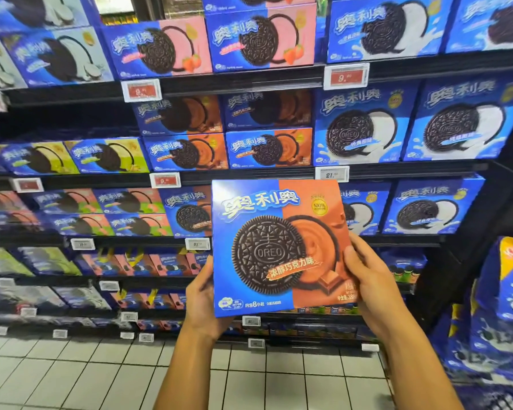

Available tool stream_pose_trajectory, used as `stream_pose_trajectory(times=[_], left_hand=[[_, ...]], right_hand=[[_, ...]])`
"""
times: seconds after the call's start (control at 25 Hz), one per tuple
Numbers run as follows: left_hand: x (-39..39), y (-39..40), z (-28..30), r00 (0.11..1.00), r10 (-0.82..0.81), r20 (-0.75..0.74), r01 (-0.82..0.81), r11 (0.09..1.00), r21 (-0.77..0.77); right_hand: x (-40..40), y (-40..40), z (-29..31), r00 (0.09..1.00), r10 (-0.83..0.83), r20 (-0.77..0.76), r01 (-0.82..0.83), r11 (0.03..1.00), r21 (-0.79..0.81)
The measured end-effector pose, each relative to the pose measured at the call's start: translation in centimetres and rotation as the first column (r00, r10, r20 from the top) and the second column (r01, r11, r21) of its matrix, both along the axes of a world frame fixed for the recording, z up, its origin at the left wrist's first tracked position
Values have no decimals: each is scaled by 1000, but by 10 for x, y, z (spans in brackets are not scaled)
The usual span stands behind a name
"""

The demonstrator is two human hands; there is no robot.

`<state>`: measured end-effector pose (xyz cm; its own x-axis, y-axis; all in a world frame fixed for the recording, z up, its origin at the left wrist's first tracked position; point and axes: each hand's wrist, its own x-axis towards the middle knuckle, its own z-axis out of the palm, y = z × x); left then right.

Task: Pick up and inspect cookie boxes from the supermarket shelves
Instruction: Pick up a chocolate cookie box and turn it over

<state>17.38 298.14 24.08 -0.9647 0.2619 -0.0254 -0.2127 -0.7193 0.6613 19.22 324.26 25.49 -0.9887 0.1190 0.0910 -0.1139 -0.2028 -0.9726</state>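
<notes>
A large blue and orange Oreo cookie box (279,241) is held upright in front of me, its printed front facing the camera. My left hand (203,297) grips its lower left edge, fingers behind the box. My right hand (367,279) clasps the lower right edge, thumb on the front. The box hangs in front of the third shelf, apart from the stock behind it.
Dark shelves (249,81) are packed with Oreo boxes: pink strawberry (261,39), orange chocolate (267,149), white-cream (365,125), green (107,155). Price tags (345,75) line the shelf edges. A side display of blue packs (504,291) stands at right. White tiled floor (71,377) lies below.
</notes>
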Motion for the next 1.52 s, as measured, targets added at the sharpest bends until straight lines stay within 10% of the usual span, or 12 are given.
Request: stream_pose_trajectory(times=[0.44, 1.28, 1.52], left_hand=[[-35, -36, -5, 960, 237, -152, -274, 908, -317], [-128, -68, -97, 981, 194, -12, -159, 763, -627], [-153, -33, -86, 972, 217, -90, -209, 622, -754]], right_hand=[[-14, -41, -16, 990, -139, -35, 139, 990, 1], [-48, -96, -96, 923, -313, 224, 299, 949, 95], [-92, -78, -106, 881, -428, 200, 335, 864, 375]])
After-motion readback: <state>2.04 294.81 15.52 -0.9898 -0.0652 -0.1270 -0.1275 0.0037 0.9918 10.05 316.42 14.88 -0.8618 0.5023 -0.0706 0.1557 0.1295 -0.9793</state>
